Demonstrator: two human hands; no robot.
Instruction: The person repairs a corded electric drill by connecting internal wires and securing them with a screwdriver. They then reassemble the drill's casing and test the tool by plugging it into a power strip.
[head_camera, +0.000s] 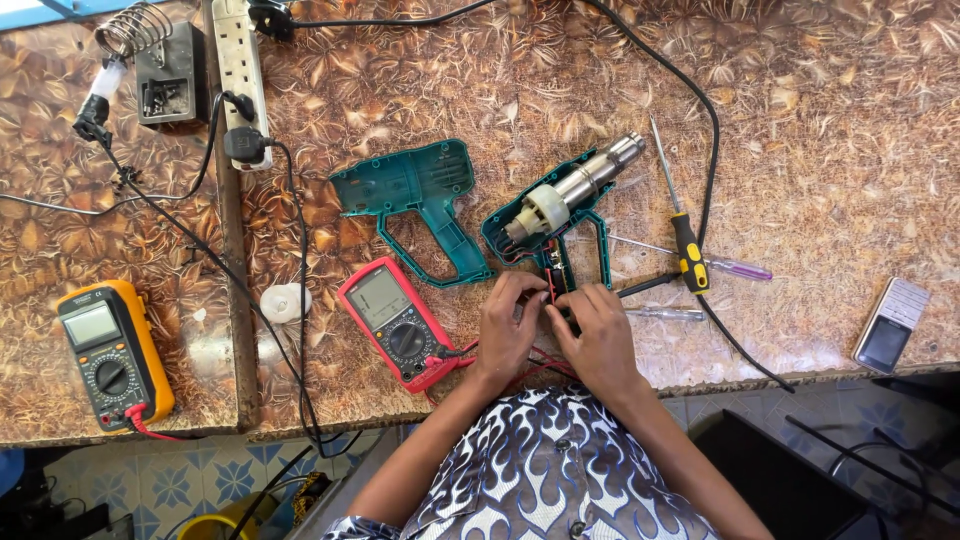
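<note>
Both hands at the near edge of the table (820, 120), over the handle end of an opened teal drill half (548, 232) with its motor and chuck exposed. Left hand (506, 328) and right hand (597, 335) side by side, fingers curled together onto the red and black probe leads (520, 372) at the drill's handle; exactly what each fingertip pinches is hidden. Leads run back to a red multimeter (397, 322) just left of the left hand. Empty teal shell half (420, 205) lies left of the drill. Yellow-and-black screwdriver (680, 220) and a purple-handled screwdriver (730, 268) right of the drill. Orange multimeter (113, 352) far left; power strip (240, 70) at top; phone (890, 325) far right.
</note>
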